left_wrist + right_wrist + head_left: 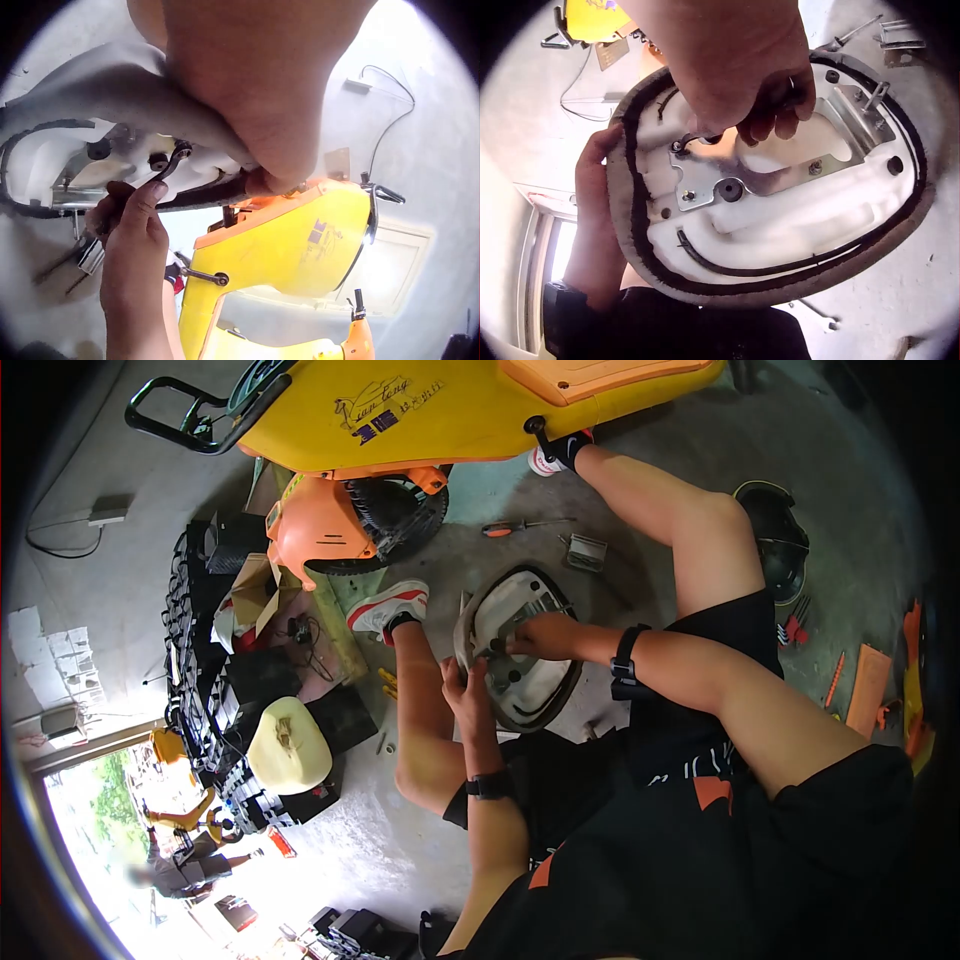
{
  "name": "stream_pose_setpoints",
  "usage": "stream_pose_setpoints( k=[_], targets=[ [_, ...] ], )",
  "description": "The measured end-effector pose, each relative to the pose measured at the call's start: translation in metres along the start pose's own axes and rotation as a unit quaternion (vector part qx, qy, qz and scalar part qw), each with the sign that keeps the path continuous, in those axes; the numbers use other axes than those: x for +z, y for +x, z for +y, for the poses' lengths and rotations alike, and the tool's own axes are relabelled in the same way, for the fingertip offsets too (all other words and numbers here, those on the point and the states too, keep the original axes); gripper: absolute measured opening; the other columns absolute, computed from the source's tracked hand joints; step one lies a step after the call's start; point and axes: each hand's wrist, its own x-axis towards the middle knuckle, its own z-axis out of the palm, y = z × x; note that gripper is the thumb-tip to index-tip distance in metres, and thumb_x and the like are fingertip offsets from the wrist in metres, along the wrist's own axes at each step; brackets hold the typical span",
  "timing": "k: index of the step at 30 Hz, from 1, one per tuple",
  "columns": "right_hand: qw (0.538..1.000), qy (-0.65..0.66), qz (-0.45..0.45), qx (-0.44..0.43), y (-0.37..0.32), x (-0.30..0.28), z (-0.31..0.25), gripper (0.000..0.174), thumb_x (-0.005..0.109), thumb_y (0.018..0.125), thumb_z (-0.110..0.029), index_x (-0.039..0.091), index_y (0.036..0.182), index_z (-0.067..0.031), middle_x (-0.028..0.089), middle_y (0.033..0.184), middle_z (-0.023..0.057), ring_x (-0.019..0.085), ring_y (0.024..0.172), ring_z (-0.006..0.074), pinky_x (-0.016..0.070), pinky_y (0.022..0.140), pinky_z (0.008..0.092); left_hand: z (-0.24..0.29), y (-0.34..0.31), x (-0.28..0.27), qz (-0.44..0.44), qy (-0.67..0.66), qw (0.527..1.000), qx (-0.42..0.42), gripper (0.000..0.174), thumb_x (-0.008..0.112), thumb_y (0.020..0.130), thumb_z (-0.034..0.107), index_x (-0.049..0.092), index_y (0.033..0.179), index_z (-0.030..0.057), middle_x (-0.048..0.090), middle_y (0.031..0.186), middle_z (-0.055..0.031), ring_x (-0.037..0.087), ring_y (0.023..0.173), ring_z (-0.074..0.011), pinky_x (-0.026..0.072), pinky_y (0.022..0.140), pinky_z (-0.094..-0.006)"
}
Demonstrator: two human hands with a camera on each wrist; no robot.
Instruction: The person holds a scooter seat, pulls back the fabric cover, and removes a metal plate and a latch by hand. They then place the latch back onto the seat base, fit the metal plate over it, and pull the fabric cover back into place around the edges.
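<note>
An oval seat-like shell lies underside up between the legs, with a white inner face (515, 690) and a padded grey rim (622, 206). My left hand (470, 700) grips the rim, fingers curled over its edge (596, 169). A shiny metal bracket (701, 172) is fixed on the white face by nuts. My right hand (545, 637) holds a dark wrench (172, 163), thumb and fingers curled round it (769, 112). The wrench's ring end sits over a nut at the bracket's corner, near a round black rubber pad (157, 161).
A yellow vehicle body (430, 425) spans the top, above an orange fender (315, 530). On the floor lie a screwdriver (500, 529), a small metal frame (585, 553), a dark helmet (778, 545) and a spanner (829, 324). A pale cushion (290, 748) is at left; a person (190, 872) is near the doorway.
</note>
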Motion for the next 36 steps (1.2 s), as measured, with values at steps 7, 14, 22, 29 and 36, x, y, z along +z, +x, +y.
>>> stream_pose_setpoints(
  k=[7,14,22,29,36],
  targets=[
    [0.998,0.027,0.04,-0.034,-0.001,0.008,0.01,0.05,0.05,0.096,-0.053,0.071,0.102,-0.0081,0.07,0.097,0.0184,0.066,0.096,0.0386,0.0496,0.083,0.0482,0.014,-0.004,0.007,-0.036,-0.004,0.999,0.039,0.022,0.067,0.085,0.016,0.062,0.096,-0.0026,0.052,0.091,-0.0023,0.05,0.086,-0.0129,0.0404,0.08,-0.0266],
    [0.998,-0.046,0.031,-0.028,-0.003,-0.02,-0.002,0.055,0.048,0.096,-0.056,0.07,0.093,-0.0061,0.07,0.091,0.0197,0.067,0.091,0.0386,0.0501,0.08,0.0488,0.003,-0.003,0.005,-0.01,0.01,0.999,0.044,0.024,0.067,0.086,0.016,0.063,0.098,-0.0046,0.056,0.095,-0.008,0.055,0.084,-0.0187,0.0452,0.079,-0.0306],
    [0.999,0.03,0.012,-0.03,0.001,0.023,0.012,0.055,0.041,0.1,-0.053,0.069,0.099,-0.0058,0.069,0.094,0.0204,0.066,0.094,0.0388,0.0484,0.083,0.0485,0.007,-0.003,0.007,0.012,0.016,1.0,0.02,0.023,0.067,0.088,0.016,0.062,0.097,-0.0052,0.056,0.093,-0.0094,0.056,0.084,-0.019,0.0454,0.079,-0.0312],
    [0.999,0.012,0.028,-0.024,-0.002,0.028,0.008,0.057,0.038,0.101,-0.054,0.07,0.096,-0.0068,0.07,0.093,0.0196,0.066,0.093,0.0384,0.0491,0.083,0.0486,0.007,-0.011,0.019,0.083,0.012,0.996,0.022,0.026,0.065,0.09,0.019,0.062,0.098,-0.0058,0.057,0.093,-0.0111,0.058,0.085,-0.0227,0.0461,0.08,-0.0327],
    [0.998,-0.01,-0.01,0.066,-0.022,0.032,0.001,0.057,0.034,0.103,-0.051,0.072,0.096,-0.0086,0.07,0.095,0.0197,0.066,0.093,0.0394,0.0486,0.085,0.0503,-0.01,-0.01,0.021,0.13,0.101,0.986,-0.01,0.032,0.066,0.089,0.022,0.065,0.101,-0.0076,0.058,0.093,-0.0134,0.059,0.083,-0.0252,0.046,0.079,-0.0358]
  ],
)
